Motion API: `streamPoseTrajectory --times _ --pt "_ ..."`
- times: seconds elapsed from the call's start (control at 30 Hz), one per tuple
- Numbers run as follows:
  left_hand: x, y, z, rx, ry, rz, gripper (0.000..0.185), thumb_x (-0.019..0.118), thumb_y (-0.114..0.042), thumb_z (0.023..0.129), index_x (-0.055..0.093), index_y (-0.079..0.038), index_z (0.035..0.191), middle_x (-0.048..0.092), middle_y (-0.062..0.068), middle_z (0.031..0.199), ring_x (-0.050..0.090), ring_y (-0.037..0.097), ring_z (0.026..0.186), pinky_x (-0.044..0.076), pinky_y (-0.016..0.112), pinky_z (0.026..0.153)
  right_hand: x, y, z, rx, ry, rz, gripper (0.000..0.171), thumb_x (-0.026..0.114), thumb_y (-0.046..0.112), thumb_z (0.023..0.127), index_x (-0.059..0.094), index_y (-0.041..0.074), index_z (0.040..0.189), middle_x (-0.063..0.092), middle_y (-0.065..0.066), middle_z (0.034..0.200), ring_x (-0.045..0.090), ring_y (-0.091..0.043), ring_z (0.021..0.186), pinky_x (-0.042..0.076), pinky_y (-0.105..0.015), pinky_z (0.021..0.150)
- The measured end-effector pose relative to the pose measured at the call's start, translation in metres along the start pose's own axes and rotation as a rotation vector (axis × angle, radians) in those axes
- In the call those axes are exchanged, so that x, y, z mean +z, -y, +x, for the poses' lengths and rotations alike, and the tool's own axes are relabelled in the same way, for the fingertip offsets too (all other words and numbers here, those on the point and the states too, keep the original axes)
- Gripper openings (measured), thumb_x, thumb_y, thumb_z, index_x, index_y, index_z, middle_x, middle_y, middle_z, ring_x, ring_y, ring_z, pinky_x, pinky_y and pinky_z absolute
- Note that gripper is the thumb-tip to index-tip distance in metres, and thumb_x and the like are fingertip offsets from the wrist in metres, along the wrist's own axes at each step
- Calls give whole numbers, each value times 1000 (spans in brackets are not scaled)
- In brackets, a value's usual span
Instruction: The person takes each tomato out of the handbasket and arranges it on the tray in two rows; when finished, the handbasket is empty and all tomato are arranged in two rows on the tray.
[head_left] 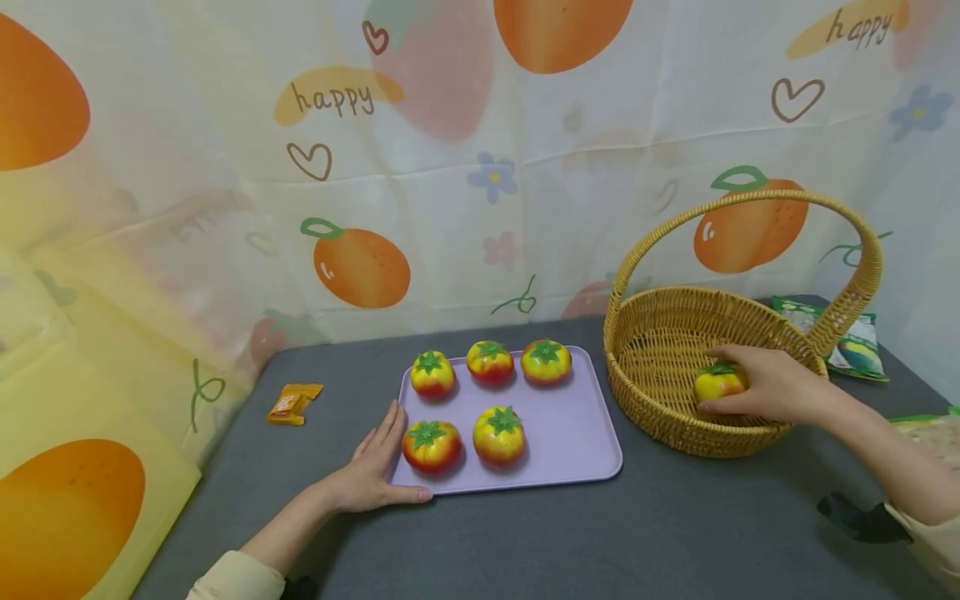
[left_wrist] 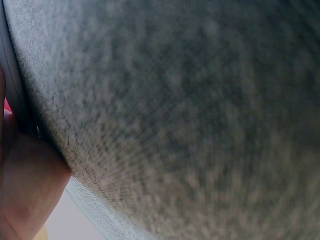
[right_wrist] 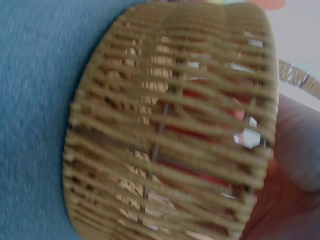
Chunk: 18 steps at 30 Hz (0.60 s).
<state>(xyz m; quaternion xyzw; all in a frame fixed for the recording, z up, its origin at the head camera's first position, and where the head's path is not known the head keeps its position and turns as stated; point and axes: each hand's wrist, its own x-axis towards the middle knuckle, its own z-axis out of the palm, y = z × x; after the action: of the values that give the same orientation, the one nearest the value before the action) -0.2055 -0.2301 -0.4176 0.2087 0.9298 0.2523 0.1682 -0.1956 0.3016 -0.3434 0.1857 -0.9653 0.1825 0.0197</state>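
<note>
My right hand (head_left: 780, 385) reaches into the wicker basket (head_left: 648, 404) and grips a yellow-red tomato (head_left: 714, 384) with a green leafy top, thumb and fingers on either side. In the right wrist view the basket's woven wall (right_wrist: 170, 125) covers most of that tomato; part of the hand (right_wrist: 295, 170) shows behind it. With fingers extended along the left edge and thumb at the front corner, my left hand (head_left: 367, 471) touches a lilac tray (head_left: 573, 442). On the tray sit several similar tomatoes (head_left: 500, 436), three at the back and two in front.
A small orange packet (head_left: 294, 404) lies left of the tray. Behind the basket, to its right, is a green packet (head_left: 858, 346). The basket's tall handle (head_left: 750, 197) arches over its opening. A printed cloth (head_left: 450, 208) hangs behind the grey table (head_left: 525, 542).
</note>
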Motion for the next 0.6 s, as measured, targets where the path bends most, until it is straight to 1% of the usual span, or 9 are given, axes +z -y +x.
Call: streamPoseTrajectory --times 0.17,0.23,0.37,0.6 --pt "0 0 0 3 -1 1 120 69 -59 70 -7 -9 147 -18 9 152 -4 29 138 -3 53 106 4 11 1 2 -50 25 70 73 46 74 52 1 123 57 1 86 45 -10 66 36 -26 56" --pt "0 0 0 3 -1 3 119 69 -59 70 -7 -9 147 -18 9 152 -4 29 138 -3 53 106 5 15 1 9 -70 28 71 73 47 73 52 1 123 56 0 85 46 -11 67 38 -27 57" --pt "0 0 -1 8 -1 6 119 69 -59 70 -6 -8 147 -18 9 152 -4 29 138 -3 53 106 7 24 2 21 -120 28 71 73 48 72 54 2 122 58 -2 89 49 -13 70 40 -30 60" --pt "0 0 0 6 -2 9 119 69 -59 70 -6 -8 147 -18 10 152 -3 29 138 -2 53 106 8 40 6 4 -205 37 68 72 49 73 55 7 123 60 -5 97 51 -17 78 41 -33 63"
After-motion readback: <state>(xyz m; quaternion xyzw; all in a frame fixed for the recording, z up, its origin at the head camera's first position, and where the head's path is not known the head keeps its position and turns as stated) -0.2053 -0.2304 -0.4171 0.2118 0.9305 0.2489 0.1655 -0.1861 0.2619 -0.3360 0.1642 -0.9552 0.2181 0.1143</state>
